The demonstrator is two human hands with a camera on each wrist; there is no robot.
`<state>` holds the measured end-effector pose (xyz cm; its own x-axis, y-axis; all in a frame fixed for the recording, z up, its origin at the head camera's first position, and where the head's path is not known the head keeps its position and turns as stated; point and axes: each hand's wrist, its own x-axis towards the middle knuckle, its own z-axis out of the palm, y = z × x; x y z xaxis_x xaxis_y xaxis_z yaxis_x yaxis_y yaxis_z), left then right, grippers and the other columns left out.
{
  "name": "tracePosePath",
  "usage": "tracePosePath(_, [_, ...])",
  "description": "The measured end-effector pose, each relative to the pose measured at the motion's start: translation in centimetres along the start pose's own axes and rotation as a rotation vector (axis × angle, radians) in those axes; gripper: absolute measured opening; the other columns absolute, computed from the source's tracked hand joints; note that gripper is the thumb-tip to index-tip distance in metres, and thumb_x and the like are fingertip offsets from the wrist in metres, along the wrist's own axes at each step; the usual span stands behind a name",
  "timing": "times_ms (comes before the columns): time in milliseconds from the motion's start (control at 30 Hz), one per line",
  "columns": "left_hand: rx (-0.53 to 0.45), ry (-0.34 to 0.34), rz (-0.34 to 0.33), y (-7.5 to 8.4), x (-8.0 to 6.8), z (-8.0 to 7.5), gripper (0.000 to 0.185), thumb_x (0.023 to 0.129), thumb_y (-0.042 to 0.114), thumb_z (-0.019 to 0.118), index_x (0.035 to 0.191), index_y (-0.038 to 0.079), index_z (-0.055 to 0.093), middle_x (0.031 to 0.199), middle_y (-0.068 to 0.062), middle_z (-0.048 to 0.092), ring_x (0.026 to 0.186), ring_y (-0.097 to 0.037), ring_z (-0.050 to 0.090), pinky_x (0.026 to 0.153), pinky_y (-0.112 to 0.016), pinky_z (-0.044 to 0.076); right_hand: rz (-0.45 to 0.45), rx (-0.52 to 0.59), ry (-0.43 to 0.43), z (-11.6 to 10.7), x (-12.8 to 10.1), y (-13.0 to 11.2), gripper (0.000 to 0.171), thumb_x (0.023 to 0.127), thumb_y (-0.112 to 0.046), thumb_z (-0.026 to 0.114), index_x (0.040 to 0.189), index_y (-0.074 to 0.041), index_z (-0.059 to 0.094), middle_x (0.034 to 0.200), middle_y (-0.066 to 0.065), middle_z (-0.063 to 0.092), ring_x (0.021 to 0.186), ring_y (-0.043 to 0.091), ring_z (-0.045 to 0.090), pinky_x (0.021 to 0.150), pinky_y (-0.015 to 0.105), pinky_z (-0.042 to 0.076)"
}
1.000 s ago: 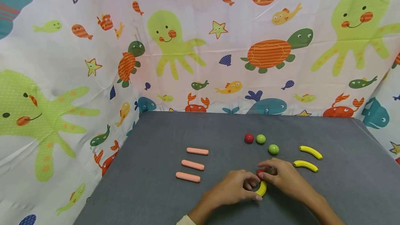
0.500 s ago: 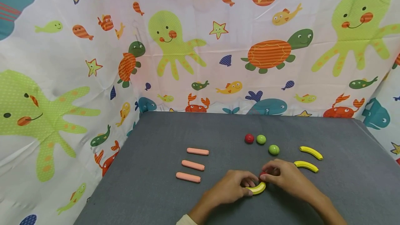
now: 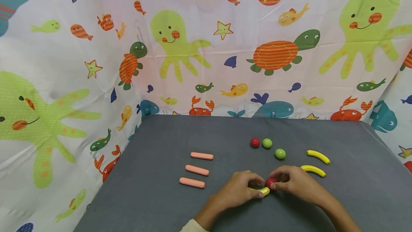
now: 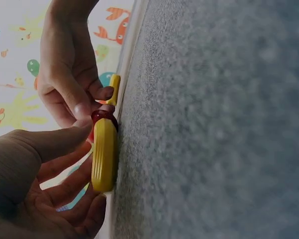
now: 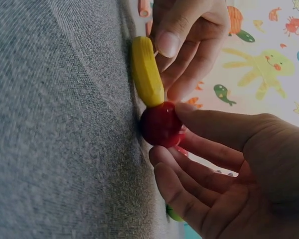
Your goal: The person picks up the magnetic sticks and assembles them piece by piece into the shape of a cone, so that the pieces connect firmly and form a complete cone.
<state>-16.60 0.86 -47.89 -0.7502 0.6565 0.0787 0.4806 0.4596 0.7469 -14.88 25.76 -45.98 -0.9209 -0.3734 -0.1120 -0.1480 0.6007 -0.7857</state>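
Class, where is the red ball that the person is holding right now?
In the head view the red ball sits on the grey table, near the front, pinched by the right hand, touching the yellow banana piece under the left hand.

Grey table (toy bananas, balls, sticks)

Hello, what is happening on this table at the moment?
A person works with small toy pieces on a grey table. The left hand pinches a yellow banana piece lying on the cloth, and the right hand holds a red ball against its end. Three pink sticks, three more balls and two bananas lie nearby.
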Motion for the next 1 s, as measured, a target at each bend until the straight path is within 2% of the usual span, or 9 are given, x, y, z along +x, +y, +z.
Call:
tracePosePath(200, [-0.037, -0.031, -0.032, -0.1, 0.3, 0.2, 0.041, 0.082, 0.017, 0.093, 0.120, 0.011, 0.078, 0.100, 0.012, 0.072, 0.087, 0.008, 0.061, 0.079, -0.013, 0.050, -0.013, 0.035, -0.050, 0.1, 0.2, 0.2, 0.022, 0.094, -0.027, 0.082, 0.106, -0.009, 0.077, 0.087, 0.001, 0.070, 0.074, 0.008, 0.062, 0.063, 0.027, 0.053])
tracePosePath(400, [-0.116, -0.038, -0.054, -0.4, 0.1, 0.2, 0.037, 0.083, 0.007, 0.090, 0.118, 0.007, 0.079, 0.093, 0.010, 0.074, 0.082, 0.009, 0.061, 0.077, -0.013, 0.051, 0.026, 0.056, -0.045, -0.9, -0.1, 0.4, 0.030, 0.096, -0.026, 0.080, 0.116, -0.004, 0.075, 0.096, 0.004, 0.072, 0.082, 0.015, 0.066, 0.066, 0.029, 0.056])
tracePosePath(600, [-0.123, -0.039, -0.061, -0.3, 0.1, 0.1, 0.037, 0.083, 0.009, 0.091, 0.118, 0.007, 0.079, 0.095, 0.010, 0.077, 0.084, 0.010, 0.063, 0.079, -0.012, 0.052, 0.086, -0.034, 0.057, -3.4, -0.8, 0.8, 0.036, 0.096, -0.029, 0.080, 0.122, -0.005, 0.075, 0.108, 0.003, 0.074, 0.092, 0.017, 0.067, 0.073, 0.027, 0.056])
tracePosePath(800, [-0.099, -0.042, -0.050, -0.3, 0.1, -0.1, 0.038, 0.084, 0.009, 0.091, 0.120, 0.009, 0.078, 0.097, 0.013, 0.078, 0.087, 0.011, 0.065, 0.081, -0.012, 0.051, 0.142, -0.147, 0.191, -5.8, -1.6, 2.0, 0.039, 0.095, -0.028, 0.081, 0.125, -0.004, 0.075, 0.111, 0.005, 0.072, 0.098, 0.021, 0.065, 0.071, 0.025, 0.056])
tracePosePath(1000, [-0.106, -0.050, -0.055, -0.3, 0.1, -0.2, 0.038, 0.084, 0.007, 0.089, 0.120, 0.010, 0.079, 0.095, 0.014, 0.078, 0.086, 0.012, 0.065, 0.080, -0.012, 0.051, 0.170, -0.240, 0.252, -7.0, -1.9, 3.6, 0.044, 0.094, -0.029, 0.082, 0.127, -0.002, 0.074, 0.110, 0.006, 0.074, 0.096, 0.021, 0.065, 0.070, 0.022, 0.053])
